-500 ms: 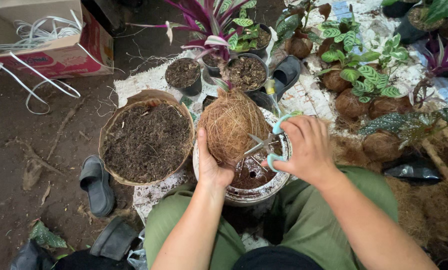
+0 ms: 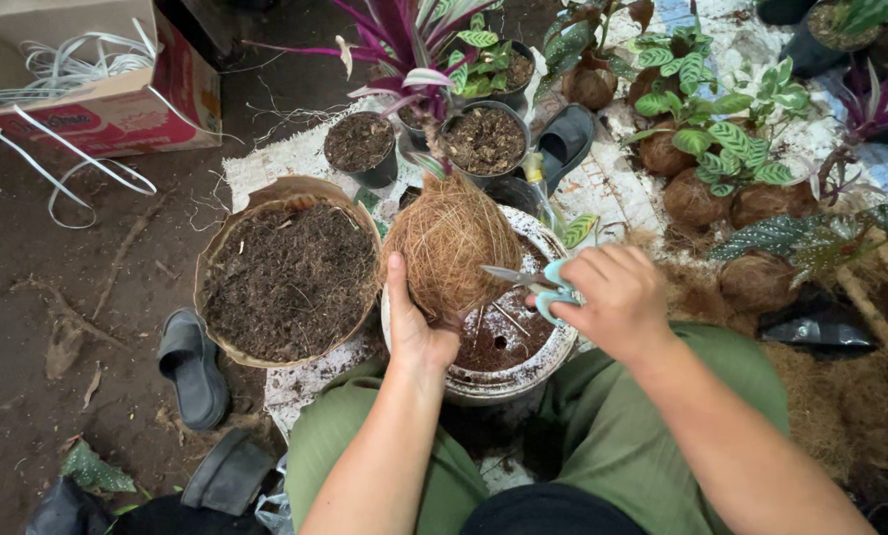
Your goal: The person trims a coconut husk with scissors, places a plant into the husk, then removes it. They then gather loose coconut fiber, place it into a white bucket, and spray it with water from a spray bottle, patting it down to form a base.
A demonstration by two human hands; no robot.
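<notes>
Two bare hands work over a white plastic bucket (image 2: 548, 369) that sits between the person's knees, its inside dark with soil. The left hand (image 2: 416, 332) cups a round ball of brown coconut fibre (image 2: 451, 253) from below and behind, thumb up along its left side, grip clenched on the ball so that it hangs above the bucket's left half. A purple-and-green leafy plant (image 2: 419, 54) rises from the top of the ball. The right hand (image 2: 610, 297) is closed through the handles of a pair of light-blue scissors (image 2: 543, 286), whose metal blades point left and touch the right flank of the fibre ball.

Just beside the bucket on the left stands a wide brown basin filled with dark potting soil (image 2: 287, 279). Behind the ball are two small black pots of soil (image 2: 361, 144), and a dark rubber sandal (image 2: 566, 141) lies near them. To the right, several more fibre balls carrying green striped-leaf plants (image 2: 697, 198) rest on white sheeting. Another dark sandal (image 2: 192, 365) lies on the earth floor to the left, and a cardboard box with loose white strapping (image 2: 87, 94) sits in the far left corner. The person wears olive-green trousers (image 2: 603, 426).
</notes>
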